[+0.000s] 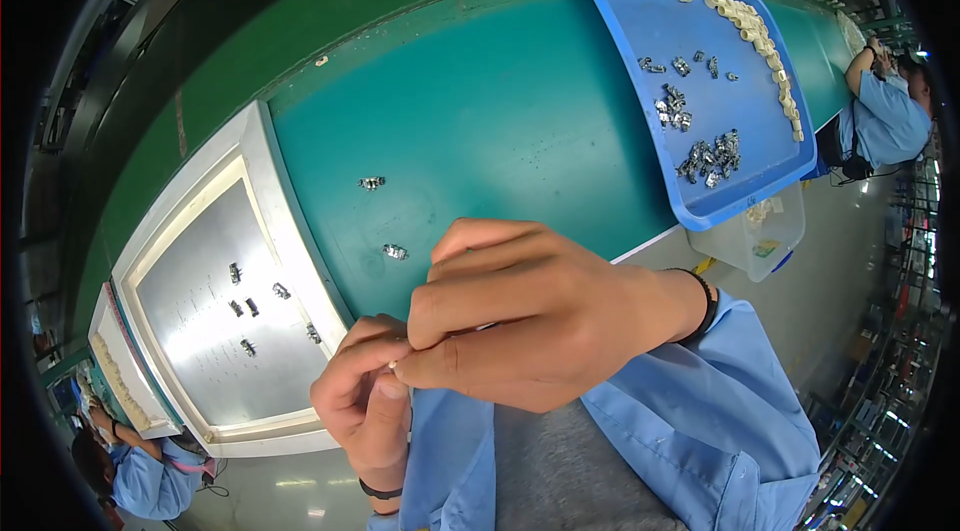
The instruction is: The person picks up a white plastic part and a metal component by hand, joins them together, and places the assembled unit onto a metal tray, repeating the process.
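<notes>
My left hand (362, 393) is closed, with thumb and fingers pinched together in front of my body. Close over it, my right hand (530, 316) is closed too, its fingertips meeting those of the left. A tiny pale bit (393, 366) shows between the fingertips; the rest of what they hold is hidden. Just beyond the hands, a small metal part (395, 252) lies on the green work surface (480, 131). Farther off lies another metal part (371, 184) of similar look.
At the right a blue tray (655, 136) holds cream cylindrical pieces (760, 34) and piles of metal parts (711, 159). A pale-framed metal panel (200, 331) at left carries several metal parts. Below the tray stands a clear bin (775, 231). Co-workers sit at far left and right.
</notes>
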`<state>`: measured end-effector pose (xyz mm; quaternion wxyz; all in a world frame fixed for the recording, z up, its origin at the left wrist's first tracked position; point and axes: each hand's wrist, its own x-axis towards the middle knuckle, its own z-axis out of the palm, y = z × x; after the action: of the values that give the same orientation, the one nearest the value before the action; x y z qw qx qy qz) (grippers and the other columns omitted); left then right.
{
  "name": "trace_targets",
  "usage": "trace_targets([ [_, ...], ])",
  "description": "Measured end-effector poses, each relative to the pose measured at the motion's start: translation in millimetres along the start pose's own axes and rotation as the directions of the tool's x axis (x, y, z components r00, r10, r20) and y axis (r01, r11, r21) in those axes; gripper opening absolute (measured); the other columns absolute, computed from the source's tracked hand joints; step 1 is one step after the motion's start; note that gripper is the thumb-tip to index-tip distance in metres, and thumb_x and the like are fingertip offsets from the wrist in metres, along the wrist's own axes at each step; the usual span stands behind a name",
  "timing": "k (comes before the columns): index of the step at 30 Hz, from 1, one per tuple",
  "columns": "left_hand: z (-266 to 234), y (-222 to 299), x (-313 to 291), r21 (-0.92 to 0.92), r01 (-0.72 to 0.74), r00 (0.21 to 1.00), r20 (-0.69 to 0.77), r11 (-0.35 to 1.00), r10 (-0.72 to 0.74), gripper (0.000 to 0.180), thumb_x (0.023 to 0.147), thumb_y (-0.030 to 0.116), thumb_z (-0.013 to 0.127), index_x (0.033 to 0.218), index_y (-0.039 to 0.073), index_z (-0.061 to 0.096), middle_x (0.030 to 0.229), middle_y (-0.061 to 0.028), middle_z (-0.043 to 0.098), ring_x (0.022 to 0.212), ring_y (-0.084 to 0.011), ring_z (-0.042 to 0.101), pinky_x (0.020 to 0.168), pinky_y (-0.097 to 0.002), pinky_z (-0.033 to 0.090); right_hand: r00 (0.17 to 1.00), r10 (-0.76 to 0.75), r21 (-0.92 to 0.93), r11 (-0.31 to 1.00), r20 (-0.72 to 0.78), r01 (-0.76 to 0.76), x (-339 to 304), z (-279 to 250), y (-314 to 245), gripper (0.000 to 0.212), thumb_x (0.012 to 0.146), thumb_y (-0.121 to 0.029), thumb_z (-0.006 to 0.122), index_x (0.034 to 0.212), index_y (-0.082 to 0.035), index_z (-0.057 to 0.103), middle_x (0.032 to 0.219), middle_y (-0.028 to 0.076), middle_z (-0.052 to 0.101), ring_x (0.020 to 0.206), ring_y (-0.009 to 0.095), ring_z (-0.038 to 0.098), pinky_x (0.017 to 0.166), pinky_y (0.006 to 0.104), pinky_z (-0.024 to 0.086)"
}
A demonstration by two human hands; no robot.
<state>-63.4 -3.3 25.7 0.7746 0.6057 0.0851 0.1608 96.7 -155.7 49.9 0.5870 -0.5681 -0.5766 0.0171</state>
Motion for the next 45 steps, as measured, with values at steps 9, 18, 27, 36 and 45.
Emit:
trace_targets([
  [9,-15,7,29,0.067,0.273,0.959,0.056,0.960,-0.276,0.026,0.091,-0.005,0.070,0.117,-0.007,0.067,0.110,-0.0145,0.067,0.099,-0.0199,0.063,0.087,-0.0311,0.050,0.996,0.054,-0.099,0.994,0.073,-0.047,-29,5,28,0.034,0.084,-0.008,0.074,0.118,-0.006,0.075,0.095,0.004,0.062,0.074,0.020,0.059,0.073,0.0349,0.047],
  [18,-41,-8,209,0.758,-0.178,0.983,0.171,0.628,0.073,0.019,0.093,0.000,0.070,0.112,-0.001,0.070,0.098,-0.0055,0.065,0.089,-0.0130,0.060,0.082,-0.0275,0.048,0.931,0.328,-0.577,0.796,0.157,-0.183,-59,26,63,0.052,0.089,-0.017,0.072,0.139,-0.011,0.062,0.143,0.014,0.055,0.135,0.032,0.051,0.104,0.0441,0.044],
  [27,-12,-49,295,0.625,-0.311,0.948,0.259,0.716,0.186,0.022,0.098,0.006,0.071,0.118,-0.002,0.069,0.106,-0.0121,0.074,0.102,-0.0159,0.069,0.095,-0.0317,0.054,0.952,0.258,-0.634,0.767,0.164,-0.099,-61,41,81,0.043,0.088,-0.017,0.068,0.130,-0.010,0.067,0.144,0.014,0.057,0.140,0.031,0.049,0.114,0.0460,0.040],
  [36,4,-86,357,0.754,-0.318,0.947,0.280,0.575,0.157,0.019,0.096,0.009,0.073,0.112,0.000,0.069,0.102,-0.0108,0.076,0.098,-0.0180,0.072,0.090,-0.0308,0.055,0.957,0.209,-0.565,0.823,0.201,-0.061,-60,37,76,0.012,0.084,-0.015,0.066,0.091,-0.006,0.071,0.116,0.011,0.067,0.121,0.027,0.060,0.109,0.0460,0.044],
  [45,8,-108,369,0.802,-0.460,0.885,0.376,0.381,0.275,0.018,0.093,0.011,0.075,0.109,0.003,0.070,0.091,-0.0106,0.072,0.084,-0.0234,0.071,0.077,-0.0328,0.055,0.969,0.207,-0.505,0.856,0.134,-0.113,-57,35,74,0.008,0.082,-0.014,0.066,0.080,-0.006,0.065,0.101,0.010,0.064,0.110,0.027,0.061,0.105,0.0459,0.045],
])
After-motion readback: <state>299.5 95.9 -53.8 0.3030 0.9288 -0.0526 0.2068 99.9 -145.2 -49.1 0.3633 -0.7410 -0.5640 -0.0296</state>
